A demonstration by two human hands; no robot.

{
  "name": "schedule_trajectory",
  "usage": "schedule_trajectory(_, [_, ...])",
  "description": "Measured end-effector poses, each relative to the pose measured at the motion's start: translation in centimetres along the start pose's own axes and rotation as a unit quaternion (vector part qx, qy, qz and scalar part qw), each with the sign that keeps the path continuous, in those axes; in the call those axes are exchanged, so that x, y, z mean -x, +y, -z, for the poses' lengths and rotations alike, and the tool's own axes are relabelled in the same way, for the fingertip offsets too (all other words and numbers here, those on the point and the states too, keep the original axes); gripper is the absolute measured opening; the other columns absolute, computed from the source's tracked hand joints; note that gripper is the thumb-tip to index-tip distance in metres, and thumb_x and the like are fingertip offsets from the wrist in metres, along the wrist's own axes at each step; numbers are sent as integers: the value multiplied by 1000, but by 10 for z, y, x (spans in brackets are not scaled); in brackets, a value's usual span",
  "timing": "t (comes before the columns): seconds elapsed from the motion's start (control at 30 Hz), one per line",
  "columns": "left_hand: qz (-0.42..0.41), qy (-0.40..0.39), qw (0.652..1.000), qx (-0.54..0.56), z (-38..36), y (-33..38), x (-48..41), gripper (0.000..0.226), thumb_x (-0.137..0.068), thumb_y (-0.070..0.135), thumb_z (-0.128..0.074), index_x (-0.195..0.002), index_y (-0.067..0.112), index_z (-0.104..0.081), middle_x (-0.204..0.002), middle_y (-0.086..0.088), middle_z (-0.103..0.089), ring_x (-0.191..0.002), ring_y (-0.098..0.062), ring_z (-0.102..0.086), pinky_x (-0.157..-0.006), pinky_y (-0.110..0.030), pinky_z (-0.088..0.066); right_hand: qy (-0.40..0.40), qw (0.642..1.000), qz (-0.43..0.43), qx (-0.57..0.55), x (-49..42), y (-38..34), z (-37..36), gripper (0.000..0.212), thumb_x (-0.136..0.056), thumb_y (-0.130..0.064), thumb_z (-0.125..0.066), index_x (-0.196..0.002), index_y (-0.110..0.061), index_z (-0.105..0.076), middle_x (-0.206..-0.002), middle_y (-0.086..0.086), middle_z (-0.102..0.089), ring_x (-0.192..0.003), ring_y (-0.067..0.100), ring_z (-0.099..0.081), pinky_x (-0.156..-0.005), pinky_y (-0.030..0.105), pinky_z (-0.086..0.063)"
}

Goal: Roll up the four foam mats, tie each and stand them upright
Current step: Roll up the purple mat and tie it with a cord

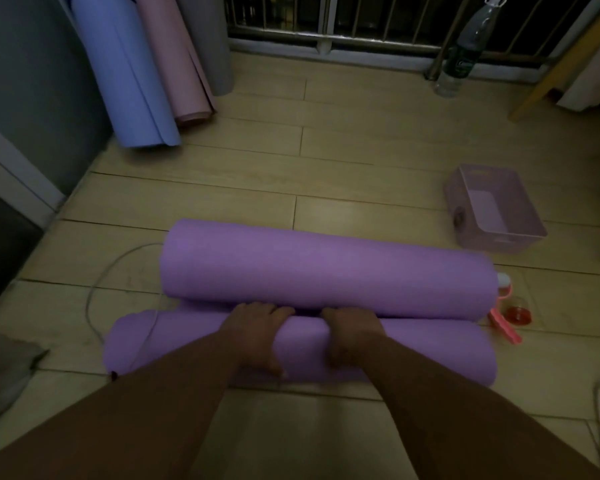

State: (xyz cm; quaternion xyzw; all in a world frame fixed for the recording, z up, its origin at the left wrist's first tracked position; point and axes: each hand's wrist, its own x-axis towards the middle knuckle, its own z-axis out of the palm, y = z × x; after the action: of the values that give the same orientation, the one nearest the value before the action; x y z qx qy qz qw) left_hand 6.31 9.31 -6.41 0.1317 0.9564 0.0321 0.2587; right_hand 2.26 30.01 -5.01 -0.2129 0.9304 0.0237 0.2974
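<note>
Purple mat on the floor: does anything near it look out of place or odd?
Yes. A white cord lies across the left end of the purple mat, on the near roll that the left hand and right hand grip; it may get caught in the roll. A pink tool lies at the right end.

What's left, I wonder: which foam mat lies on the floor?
The purple mat, held by left hand and right hand; the blue mat, pink mat and grey mat stand in the corner.
</note>
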Motion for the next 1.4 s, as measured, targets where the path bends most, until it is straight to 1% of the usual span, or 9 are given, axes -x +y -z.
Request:
schedule_trajectory(0.1, [18, -18, 1000, -15, 2, -3, 2, 113, -55, 71, -76, -148, 31, -26, -144, -1, -46, -127, -25, -49, -103, -36, -41, -28, 1000, 4, -10, -5, 0, 10, 71, -64, -40, -83, -125, -27, -51, -130, 5, -60, -118, 26, -58, -96, 34, -45])
schedule_trajectory(0.37, [13, -74, 997, 30, 21, -7, -12, 90, -54, 62, -83, -131, 30, -51, -136, 1, -56, -122, -22, -54, -99, -33, -45, -1, 1000, -11, -4, 5, 11, 1, 119, -50, -67, -83, -148, -32, -27, -146, 3, -44, -131, 27, -43, -110, 42, -31])
schedule_trajectory(0.53, [22, -86, 996, 23, 8, -3, -7, 108, -52, 66, -80, -144, 35, -31, -144, -1, -44, -128, -24, -46, -105, -39, -39, -24, 1000, 2, -1, 8, 11, -6, 110, -51, -67, -82, -143, -33, -34, -143, 2, -47, -129, 26, -44, -109, 41, -31])
schedule_trajectory(0.7, [-8, 138, 990, -27, -14, -7, 12, 123, -40, 93, -53, -142, 27, -37, -126, 1, -60, -105, -21, -62, -90, -32, -50, 5, 999, -11, -51, 4, 12, 1, 85, -55, -66, -81, -128, -31, -53, -133, 0, -60, -121, 24, -56, -100, 33, -43])
schedule_trajectory(0.83, [31, -16, 999, -19, -5, 4, 7, 107, -56, 71, -75, -144, 29, -31, -136, -3, -52, -120, -26, -53, -97, -35, -42, -17, 999, -1, -40, 1, 11, 0, 90, -56, -66, -81, -133, -31, -49, -136, 2, -56, -123, 25, -54, -101, 34, -42])
schedule_trajectory(1.1, [14, -46, 998, 32, 20, -5, -11, 95, -51, 66, -82, -132, 36, -43, -133, 2, -57, -118, -22, -56, -97, -36, -46, 50, 998, 18, 27, 10, 10, -12, 119, -49, -66, -81, -149, -35, -25, -142, -1, -41, -128, 24, -40, -109, 37, -26])
schedule_trajectory(1.23, [-12, 34, 999, 9, 2, -7, -1, 110, -47, 80, -70, -142, 35, -35, -137, -1, -49, -121, -25, -50, -103, -40, -40, 39, 999, -13, 3, 7, 1, -7, 89, -57, -51, -83, -134, -32, -42, -130, 2, -56, -118, 26, -53, -99, 34, -38])
schedule_trajectory(1.3, [-28, 141, 990, -7, -16, -11, 6, 116, -43, 87, -58, -140, 28, -37, -128, -4, -57, -110, -28, -58, -96, -40, -47, 34, 999, -16, 1, 4, 0, -3, 77, -61, -48, -82, -128, -30, -48, -127, 2, -61, -116, 26, -58, -95, 33, -43])
schedule_trajectory(1.4, [-13, 139, 990, -5, -27, -10, 7, 114, -37, 85, -59, -134, 26, -40, -113, -2, -63, -93, -25, -64, -82, -35, -53, 0, 1000, -8, -20, -1, 1, 4, 80, -60, -53, -84, -129, -30, -50, -131, 3, -60, -119, 25, -58, -97, 34, -45])
